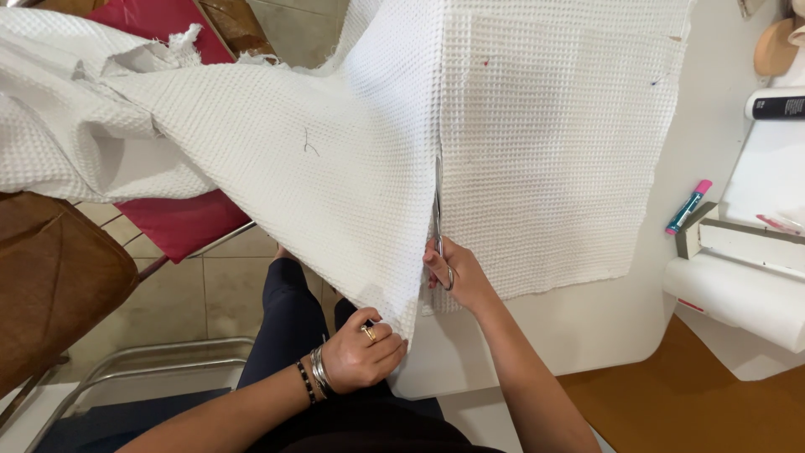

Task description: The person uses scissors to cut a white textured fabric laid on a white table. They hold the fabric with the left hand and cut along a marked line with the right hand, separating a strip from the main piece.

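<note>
Gripping the handles of a pair of scissors (438, 220): right hand (457, 275), fingers through the loops, blades pointing away up a slit in a white waffle-weave cloth (335, 159). Pinching the near edge of the same cloth, on the left of the slit: left hand (363, 352), fist closed on the fabric, one gold ring on a finger, bracelets at the wrist, one dark and beaded, the rest silver.

Spread flat on a white table (604, 327) to the right of the blades, one half of the cloth; lifted and draped off to the left, the other half, with a small pen mark near its middle.

At the table's right edge, one pen-shaped marker (688, 207), blue barrel and pink cap, lying slantwise. Just beyond, a shallow white tray (738, 235) with a pink item inside, too small to make out. Below the tray, one thick roll of white paper (738, 298). Above, one white tube with a black label band (776, 105), and a tan rounded object (773, 50) at the corner.

On the left, off the table, one brown leather seat (50, 277) and one red cushion (180, 222) under the hanging cloth, tiled floor (218, 285) beneath.
</note>
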